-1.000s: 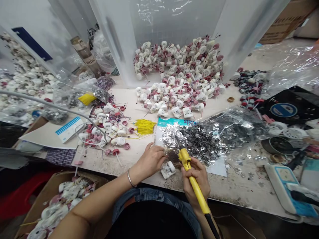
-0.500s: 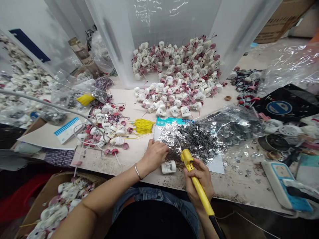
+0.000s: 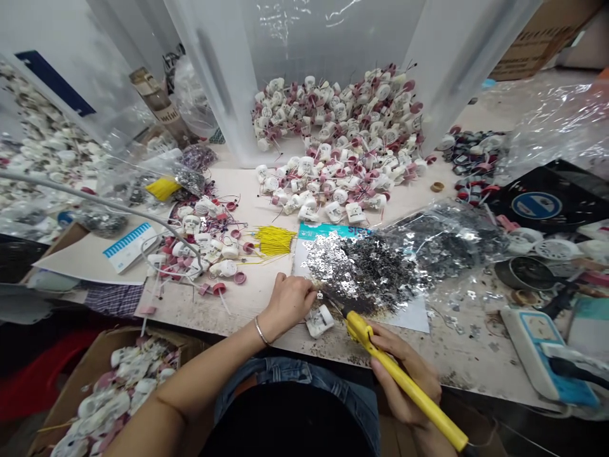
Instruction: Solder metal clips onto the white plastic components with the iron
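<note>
My right hand (image 3: 409,374) is wrapped round the handle of a yellow soldering iron (image 3: 404,374), whose thin metal tip points left, close to my left fingertips. My left hand (image 3: 291,301) is closed, its fingers pinched together at the near edge of the metal pieces; whatever they hold is hidden. Just below those fingers a white round plastic part (image 3: 320,322) sits tilted on the table; whether the fingers touch it I cannot tell. Small shiny and dark metal pieces (image 3: 375,266) lie heaped on a sheet in front of both hands.
A bundle of yellow wires (image 3: 275,241) lies left of the heap. White and pink parts (image 3: 342,184) spill from a big translucent bin (image 3: 228,120). More parts lie at left and in a cardboard box (image 3: 71,387) below. A power strip (image 3: 547,355) is at right.
The soldering iron has swung lower and flatter, its tip coming nearer my left fingers, as my right hand moved right and down. The white plastic part has tilted. My left hand shifted slightly.
</note>
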A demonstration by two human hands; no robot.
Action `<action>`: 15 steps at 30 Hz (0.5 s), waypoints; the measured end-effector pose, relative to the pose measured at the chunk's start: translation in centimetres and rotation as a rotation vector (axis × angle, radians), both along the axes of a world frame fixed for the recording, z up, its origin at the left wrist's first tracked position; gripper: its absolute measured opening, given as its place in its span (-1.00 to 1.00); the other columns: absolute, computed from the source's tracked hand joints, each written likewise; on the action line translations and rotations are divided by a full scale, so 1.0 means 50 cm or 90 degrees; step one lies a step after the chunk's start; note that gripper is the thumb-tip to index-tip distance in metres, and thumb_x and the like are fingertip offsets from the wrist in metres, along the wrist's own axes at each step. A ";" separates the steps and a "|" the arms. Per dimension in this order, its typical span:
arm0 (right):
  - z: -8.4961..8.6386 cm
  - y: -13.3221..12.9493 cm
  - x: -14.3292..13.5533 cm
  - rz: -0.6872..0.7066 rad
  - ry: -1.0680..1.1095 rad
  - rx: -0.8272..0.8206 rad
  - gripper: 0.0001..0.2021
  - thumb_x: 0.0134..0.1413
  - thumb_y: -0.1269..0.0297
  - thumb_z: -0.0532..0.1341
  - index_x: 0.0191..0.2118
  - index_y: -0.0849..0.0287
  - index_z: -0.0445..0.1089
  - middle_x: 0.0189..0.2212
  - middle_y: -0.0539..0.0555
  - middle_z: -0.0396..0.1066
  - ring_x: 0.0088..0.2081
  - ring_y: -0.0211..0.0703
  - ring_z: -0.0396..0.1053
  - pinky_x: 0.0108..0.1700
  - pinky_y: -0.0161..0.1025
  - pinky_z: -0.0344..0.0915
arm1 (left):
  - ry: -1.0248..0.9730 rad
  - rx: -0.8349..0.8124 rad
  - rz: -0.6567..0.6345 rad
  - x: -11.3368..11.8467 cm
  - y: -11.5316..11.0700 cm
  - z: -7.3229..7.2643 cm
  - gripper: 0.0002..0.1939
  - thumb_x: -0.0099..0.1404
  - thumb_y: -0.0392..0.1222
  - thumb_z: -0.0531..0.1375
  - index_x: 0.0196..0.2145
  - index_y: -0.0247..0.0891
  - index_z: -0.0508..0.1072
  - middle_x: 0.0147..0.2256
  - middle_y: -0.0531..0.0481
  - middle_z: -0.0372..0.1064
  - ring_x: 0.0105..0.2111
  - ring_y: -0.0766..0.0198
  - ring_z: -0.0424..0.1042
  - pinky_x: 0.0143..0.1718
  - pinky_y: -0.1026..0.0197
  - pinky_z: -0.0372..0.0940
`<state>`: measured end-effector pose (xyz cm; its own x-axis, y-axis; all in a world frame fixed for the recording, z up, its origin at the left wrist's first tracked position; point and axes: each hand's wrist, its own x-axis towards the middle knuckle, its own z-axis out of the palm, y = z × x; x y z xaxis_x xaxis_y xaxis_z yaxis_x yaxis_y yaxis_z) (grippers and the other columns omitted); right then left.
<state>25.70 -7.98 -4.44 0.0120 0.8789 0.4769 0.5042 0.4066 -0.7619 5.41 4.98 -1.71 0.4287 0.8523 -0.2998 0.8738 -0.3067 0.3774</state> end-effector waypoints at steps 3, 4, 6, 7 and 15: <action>-0.001 0.005 -0.001 0.039 -0.041 -0.012 -0.57 0.05 0.52 0.15 0.08 0.19 0.32 0.01 0.18 0.43 0.03 -0.03 0.43 0.01 -0.14 0.46 | 0.018 0.010 -0.010 0.005 -0.001 0.000 -0.78 0.34 -0.21 0.09 -0.41 -0.27 0.48 -0.35 -0.06 0.53 -0.26 0.12 0.46 -0.17 0.06 0.04; 0.000 0.007 -0.001 0.050 -0.052 -0.010 -0.56 0.05 0.52 0.15 0.09 0.19 0.32 0.01 0.18 0.42 0.03 -0.04 0.43 0.02 -0.15 0.45 | 0.023 0.011 -0.010 0.006 -0.001 0.001 -0.77 0.34 -0.22 0.08 -0.41 -0.27 0.48 -0.35 -0.06 0.53 -0.26 0.13 0.46 -0.17 0.06 0.03; 0.002 0.008 0.001 0.064 -0.063 -0.002 -0.56 0.05 0.54 0.15 0.09 0.20 0.32 0.01 0.19 0.42 0.03 -0.05 0.43 0.01 -0.16 0.45 | 0.032 0.013 -0.006 0.008 -0.002 0.003 -0.77 0.33 -0.23 0.07 -0.43 -0.27 0.47 -0.35 -0.07 0.53 -0.27 0.13 0.45 -0.18 0.06 0.03; 0.004 0.009 0.003 0.068 -0.068 0.001 -0.56 0.05 0.54 0.14 0.09 0.20 0.33 0.01 0.19 0.42 0.03 -0.06 0.43 0.01 -0.16 0.45 | 0.035 0.014 -0.004 0.009 -0.003 0.004 -0.77 0.33 -0.23 0.07 -0.43 -0.28 0.47 -0.36 -0.07 0.53 -0.28 0.13 0.45 -0.18 0.06 0.03; 0.008 0.014 0.004 0.095 -0.094 0.017 -0.52 0.06 0.56 0.12 0.13 0.19 0.29 0.04 0.21 0.39 0.05 -0.05 0.40 0.00 -0.11 0.46 | 0.042 0.015 0.001 0.016 0.000 0.006 -0.75 0.32 -0.23 0.06 -0.45 -0.27 0.48 -0.38 -0.07 0.54 -0.29 0.13 0.45 -0.18 0.06 0.02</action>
